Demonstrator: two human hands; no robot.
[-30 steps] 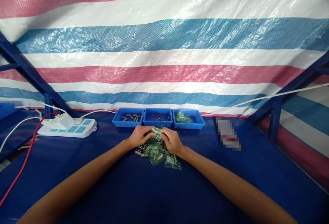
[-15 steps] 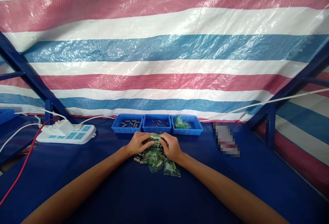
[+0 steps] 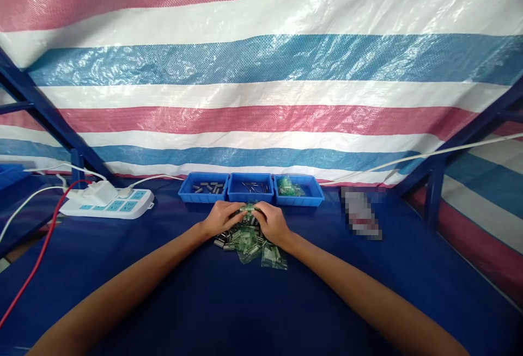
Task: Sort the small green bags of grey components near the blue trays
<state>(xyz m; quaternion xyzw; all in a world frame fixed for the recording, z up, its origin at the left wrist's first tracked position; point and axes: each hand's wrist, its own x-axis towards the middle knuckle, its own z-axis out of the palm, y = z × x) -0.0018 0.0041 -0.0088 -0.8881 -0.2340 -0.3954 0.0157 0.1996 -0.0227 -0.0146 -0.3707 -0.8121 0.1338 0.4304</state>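
Both my hands meet over a pile on the blue table. My left hand (image 3: 223,218) and my right hand (image 3: 273,224) pinch a small clear-green plastic bag (image 3: 247,208) between thumbs and fingers, one at each side. Under and in front of them lies a heap of similar green-tinted bags (image 3: 248,243) holding slim metal pieces. Loose grey metal cylinders (image 3: 220,240) spread out at the heap's left side. One flat bag (image 3: 273,258) lies at the near right edge of the pile. My fingers partly cover the bag's contents.
Behind the pile stand three blue bins: one with short grey cylinders (image 3: 207,188), one with thin metal pins (image 3: 254,187), one with green bags (image 3: 289,186). A white power strip (image 3: 118,203) with cables sits left. A blurred object (image 3: 362,213) lies right. Striped sheeting (image 3: 261,94) hangs behind.
The view has tipped slightly downward, so everything sits a little higher in the picture. Both hands still hold the bag over the pile, with only small finger shifts.
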